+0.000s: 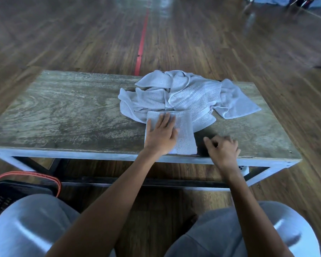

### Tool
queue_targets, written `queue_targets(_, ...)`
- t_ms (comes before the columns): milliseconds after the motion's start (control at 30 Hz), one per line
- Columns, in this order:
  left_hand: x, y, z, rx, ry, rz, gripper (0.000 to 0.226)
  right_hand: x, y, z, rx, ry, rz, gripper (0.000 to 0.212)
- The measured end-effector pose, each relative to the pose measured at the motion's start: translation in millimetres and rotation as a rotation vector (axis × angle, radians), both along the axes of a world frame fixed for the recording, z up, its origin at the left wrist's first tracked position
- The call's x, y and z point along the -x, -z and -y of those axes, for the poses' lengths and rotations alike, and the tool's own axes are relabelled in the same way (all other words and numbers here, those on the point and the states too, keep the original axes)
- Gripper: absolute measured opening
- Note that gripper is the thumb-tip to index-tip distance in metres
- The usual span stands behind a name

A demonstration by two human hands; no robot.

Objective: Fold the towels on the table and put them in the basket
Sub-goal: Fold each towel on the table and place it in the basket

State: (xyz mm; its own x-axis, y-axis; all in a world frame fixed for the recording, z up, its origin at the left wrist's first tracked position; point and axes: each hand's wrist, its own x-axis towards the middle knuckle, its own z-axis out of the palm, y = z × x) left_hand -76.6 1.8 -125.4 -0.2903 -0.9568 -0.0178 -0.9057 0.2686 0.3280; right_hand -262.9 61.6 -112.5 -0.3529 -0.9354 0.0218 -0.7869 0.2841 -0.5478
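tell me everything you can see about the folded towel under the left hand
The folded towel is pale grey-blue terry cloth, folded into a neat rectangle with a faint lengthwise crease. It lies flat on the weathered wooden table, with its near end at the front edge. Its far end meets and seems to overlap the crumpled pile of unfolded towels of the same cloth. The left hand presses down on its left half with straight fingers.

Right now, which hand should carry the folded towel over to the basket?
Left. The left hand lies flat on the folded towel, and the basket sits at the left; the right hand is curled on the table.
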Motion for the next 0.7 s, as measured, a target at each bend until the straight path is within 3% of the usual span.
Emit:
queue_targets(67, -10.0, -3.7, -4.4, 0.048, -0.031, -0.087, 0.054, -5.4, -6.0, 4.4, 0.186, -0.012, -0.091, 0.024)
queue_targets(167, -23.3, -5.1, -11.0, 0.118, -0.054, -0.065, 0.055, -30.2, -13.2, 15.5, 0.380, -0.283, -0.249, 0.040)
queue_targets(233, -29.1, -0.3, -15.4, 0.084, -0.014, -0.018, 0.056, -44.6, -4.8, 21.7, 0.295, -0.484, -0.376, 0.056)
queue_targets(300, -35.0, 6.7, -18.8, 0.046, -0.015, 0.019, 0.058, -50.4, 9.0, 25.3, 0.137, -0.549, -0.425, 0.070)
queue_targets(500, -48.9, 10.8, -21.7, -0.019, -0.129, 0.009, 0.060, -50.3, 16.3, 31.2, -0.081, -0.454, -0.315, 0.065)
queue_targets(600, -49.4, 8.1, -25.6, -0.022, -0.142, 0.003, 0.060, -49.3, 15.5, 29.8, -0.063, -0.385, -0.176, 0.065)
queue_targets(700, -51.0, 3.7, -29.4, 0.011, -0.194, -0.125, 0.060, -42.8, 12.3, 30.9, 0.024, -0.194, -0.095, 0.061)
